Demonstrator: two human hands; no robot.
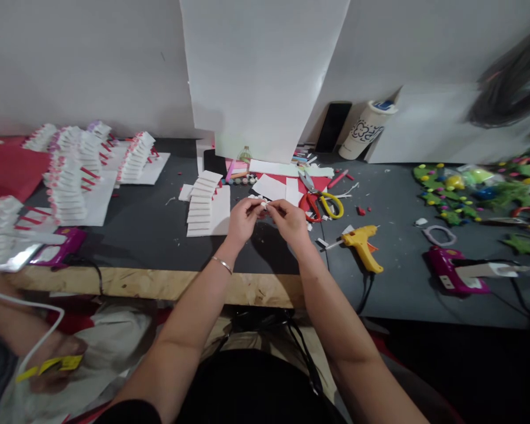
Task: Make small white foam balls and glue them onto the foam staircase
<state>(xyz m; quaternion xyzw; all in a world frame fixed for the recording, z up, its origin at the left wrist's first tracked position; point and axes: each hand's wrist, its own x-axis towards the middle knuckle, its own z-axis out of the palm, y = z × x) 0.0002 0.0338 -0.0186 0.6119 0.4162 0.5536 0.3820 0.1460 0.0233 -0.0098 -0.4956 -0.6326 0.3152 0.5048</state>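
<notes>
My left hand point(244, 221) and my right hand point(290, 222) meet over the dark table mat, fingertips pinched together on a small white foam piece point(263, 205). A thin bracelet circles my left wrist. Just left of my hands lies a row of white foam strips glued on a white sheet point(205, 204). Red-and-yellow scissors point(321, 203) lie just right of my hands, and a yellow glue gun point(363, 245) rests on its side further right.
Stacks of finished white-and-red foam pieces point(73, 171) fill the left. Purple glue guns sit at left point(62, 247) and right point(454, 274). Green felt decorations point(459, 191), a cup point(367, 129), a phone point(333, 126) and a big white sheet point(260, 76) stand behind. Another person's hand point(48, 368) is at lower left.
</notes>
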